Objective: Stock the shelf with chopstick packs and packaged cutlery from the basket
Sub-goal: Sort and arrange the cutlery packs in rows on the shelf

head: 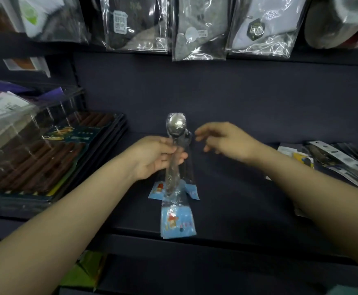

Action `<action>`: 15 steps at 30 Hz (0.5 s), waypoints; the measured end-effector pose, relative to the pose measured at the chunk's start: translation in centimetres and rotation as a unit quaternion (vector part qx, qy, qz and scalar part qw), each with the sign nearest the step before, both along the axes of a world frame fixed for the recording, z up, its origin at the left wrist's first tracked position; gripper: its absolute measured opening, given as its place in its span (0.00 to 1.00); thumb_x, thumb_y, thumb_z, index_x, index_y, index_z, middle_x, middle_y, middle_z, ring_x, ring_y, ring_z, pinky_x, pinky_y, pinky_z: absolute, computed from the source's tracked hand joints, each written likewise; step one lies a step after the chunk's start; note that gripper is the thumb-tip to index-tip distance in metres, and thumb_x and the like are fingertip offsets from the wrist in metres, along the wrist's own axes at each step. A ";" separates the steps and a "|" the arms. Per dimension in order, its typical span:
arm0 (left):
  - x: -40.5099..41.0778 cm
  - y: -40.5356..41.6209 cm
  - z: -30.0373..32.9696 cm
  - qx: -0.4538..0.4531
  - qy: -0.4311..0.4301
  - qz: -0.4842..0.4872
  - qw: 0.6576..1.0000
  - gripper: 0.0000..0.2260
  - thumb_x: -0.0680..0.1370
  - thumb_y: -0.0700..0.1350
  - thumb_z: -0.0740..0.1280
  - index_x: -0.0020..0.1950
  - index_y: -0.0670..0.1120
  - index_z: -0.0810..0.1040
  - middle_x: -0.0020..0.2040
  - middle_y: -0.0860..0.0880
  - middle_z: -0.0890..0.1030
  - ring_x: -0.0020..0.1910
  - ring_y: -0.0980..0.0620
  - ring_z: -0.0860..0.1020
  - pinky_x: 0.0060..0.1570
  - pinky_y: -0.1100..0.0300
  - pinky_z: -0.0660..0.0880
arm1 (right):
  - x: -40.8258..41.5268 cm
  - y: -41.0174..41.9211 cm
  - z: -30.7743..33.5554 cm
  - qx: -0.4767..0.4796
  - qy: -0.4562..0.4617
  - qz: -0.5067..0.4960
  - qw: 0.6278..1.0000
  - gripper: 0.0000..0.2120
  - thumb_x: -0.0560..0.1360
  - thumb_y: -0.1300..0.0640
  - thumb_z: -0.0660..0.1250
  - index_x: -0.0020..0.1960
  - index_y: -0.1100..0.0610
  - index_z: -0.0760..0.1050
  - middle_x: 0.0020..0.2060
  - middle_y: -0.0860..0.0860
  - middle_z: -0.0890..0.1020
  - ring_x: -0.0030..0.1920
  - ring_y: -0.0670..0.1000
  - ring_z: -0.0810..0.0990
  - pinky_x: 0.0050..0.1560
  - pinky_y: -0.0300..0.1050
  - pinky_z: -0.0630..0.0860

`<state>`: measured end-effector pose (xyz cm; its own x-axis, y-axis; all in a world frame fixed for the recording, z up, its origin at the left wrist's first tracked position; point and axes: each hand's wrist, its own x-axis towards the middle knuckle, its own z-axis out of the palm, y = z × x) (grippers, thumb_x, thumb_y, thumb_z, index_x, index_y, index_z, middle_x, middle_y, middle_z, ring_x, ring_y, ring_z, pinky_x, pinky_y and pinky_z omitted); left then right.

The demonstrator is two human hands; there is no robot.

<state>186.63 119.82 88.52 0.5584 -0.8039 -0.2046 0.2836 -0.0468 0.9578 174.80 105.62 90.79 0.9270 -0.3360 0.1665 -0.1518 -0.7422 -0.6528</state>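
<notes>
Likely a shop; packaged socks (199, 28) hang above stocked shelf (237, 188).

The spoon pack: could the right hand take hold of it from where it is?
Probably yes. The right hand hangs open just beside the spoon pack, with nothing between them. The left hand grips the pack's middle, leaving the spoon's bowl end free on the right hand's side.

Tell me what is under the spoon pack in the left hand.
Under the spoon pack held by the left hand lie more blue-headed packs on the dark shelf. How many are stacked cannot be told; the top one covers the rest.
</notes>
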 end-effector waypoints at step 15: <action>-0.6 -0.5 -1.7 0.383 -0.582 -0.036 0.717 0.29 0.69 0.68 0.63 0.53 0.44 0.73 0.45 0.49 0.75 0.40 0.50 0.74 0.34 0.57 0.70 | 4.1 -4.6 -2.5 0.287 -0.085 -0.233 0.925 0.07 0.75 0.59 0.66 0.40 0.57 0.70 0.31 0.52 0.75 0.15 0.41 0.63 0.15 0.31 0.58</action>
<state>186.01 119.31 86.82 0.6718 -0.7402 -0.0301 -0.7161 -0.6593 0.2293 178.94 100.99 88.27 0.6355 -0.7714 -0.0336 -0.2265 -0.1447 -0.9632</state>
